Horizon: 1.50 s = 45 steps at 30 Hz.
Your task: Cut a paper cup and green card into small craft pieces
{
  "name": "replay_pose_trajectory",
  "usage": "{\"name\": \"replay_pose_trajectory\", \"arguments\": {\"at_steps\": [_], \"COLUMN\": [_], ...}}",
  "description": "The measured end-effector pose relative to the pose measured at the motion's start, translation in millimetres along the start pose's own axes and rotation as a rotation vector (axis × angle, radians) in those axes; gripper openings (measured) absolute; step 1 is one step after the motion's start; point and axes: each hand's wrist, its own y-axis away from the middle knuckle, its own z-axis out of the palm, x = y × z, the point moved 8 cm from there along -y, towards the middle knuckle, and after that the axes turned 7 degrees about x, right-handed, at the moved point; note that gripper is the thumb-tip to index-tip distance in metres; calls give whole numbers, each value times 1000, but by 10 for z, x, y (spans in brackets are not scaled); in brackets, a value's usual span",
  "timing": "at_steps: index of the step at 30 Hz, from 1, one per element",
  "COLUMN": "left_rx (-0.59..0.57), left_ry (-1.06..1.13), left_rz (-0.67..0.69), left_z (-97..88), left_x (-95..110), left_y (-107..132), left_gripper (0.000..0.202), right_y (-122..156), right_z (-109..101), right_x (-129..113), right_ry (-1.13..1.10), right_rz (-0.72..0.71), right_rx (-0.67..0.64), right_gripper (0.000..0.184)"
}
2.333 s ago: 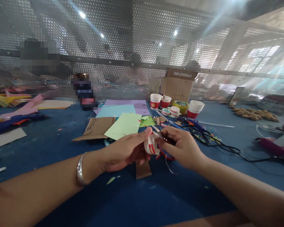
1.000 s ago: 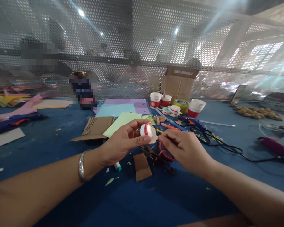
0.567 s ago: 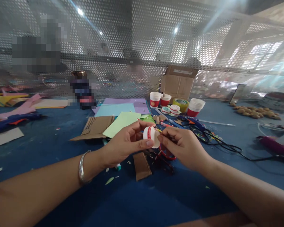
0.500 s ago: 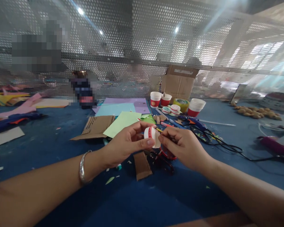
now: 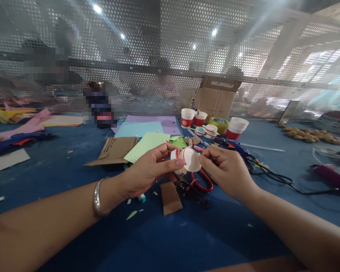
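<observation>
My left hand (image 5: 154,166), with a silver bangle at the wrist, grips a small cut-down paper cup (image 5: 191,160), white with red bands, between thumb and fingers. A round white face of it is turned toward me. At its right edge my right hand (image 5: 226,168) is closed, thumb and forefinger pinching the rim of the white paper. Below the hands lie red-handled scissors (image 5: 206,185), partly hidden, and a brown cardboard piece (image 5: 171,198). Light green paper (image 5: 147,146) lies just behind my left hand.
Behind are red-and-white paper cups (image 5: 187,118), a stack of cups (image 5: 237,128), a yellow-green tape roll (image 5: 218,125) and a cardboard box (image 5: 215,100). Right of them lie a blue glue gun (image 5: 240,148) with black cable, a purple tool (image 5: 331,176) and peanut-like pieces (image 5: 311,135).
The cut-down cup has turned so its round white face shows more. My right hand has moved slightly right, still pinching its edge. The scissors' red handle shows more.
</observation>
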Motion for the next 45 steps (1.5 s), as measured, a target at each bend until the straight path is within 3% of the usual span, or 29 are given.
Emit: {"name": "replay_pose_trajectory", "arguments": {"at_steps": [4,8,12,17,26,33,38,45], "left_rx": [-62,-35,-2,-37,-185,-201,-210,-164], "left_ry": [10,-2,6,76,188,96,35,101], "left_rz": [-97,-139,-132,-155,-206,-118,-129,-195], "left_z": [73,79,57,46,119,179,205,173], "left_x": [-91,-134,-116,-129,-136,-110,-139,-155], "left_y": [20,26,28,7,3,36,61,92], "left_gripper": [28,20,9,13,19,14,18,24], "right_y": [36,78,92,85,67,104,106,70], "right_z": [-17,19,26,25,92,105,107,167], "right_x": [-41,-100,-152,-184,-100,-215,-300,-245], "right_ry": [90,125,80,-63,-402,-315,-250,-298], "right_rz": [-89,-150,-183,-202,-118,-200,-281,-214], "right_rx": [45,51,55,20,-163,-244,-273,-279], "right_gripper": [27,22,17,13,30,49,47,50]}}
